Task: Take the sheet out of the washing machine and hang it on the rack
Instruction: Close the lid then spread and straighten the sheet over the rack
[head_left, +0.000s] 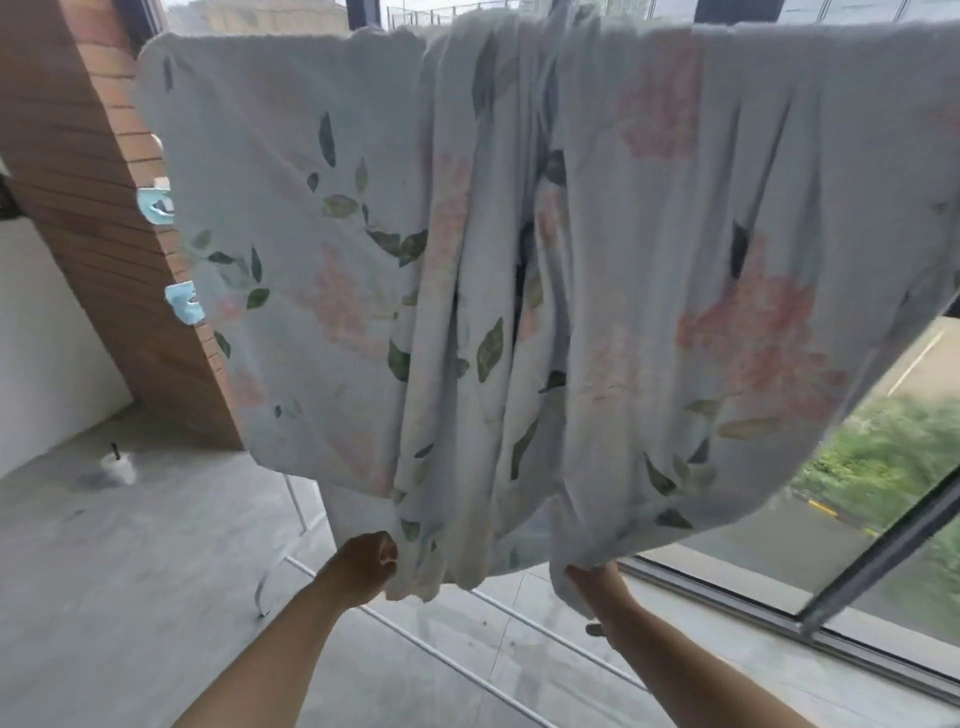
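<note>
A pale blue sheet (519, 234) printed with pink flowers and green leaves hangs over the top of the rack and fills most of the view. Its middle is bunched into vertical folds. My left hand (370, 564) grips the lower hem of the bunched part. My right hand (602, 587) pinches the hem further right, its fingers partly hidden under the cloth. The rack's top bar is covered by the sheet; only its white lower legs (436, 654) show near the floor.
Two light blue clips (184, 301) hang at the sheet's left edge, in front of a brick and wood wall (88, 218). A large window with a dark frame (883, 556) runs along the right. Grey tiled floor (130, 597) spreads below.
</note>
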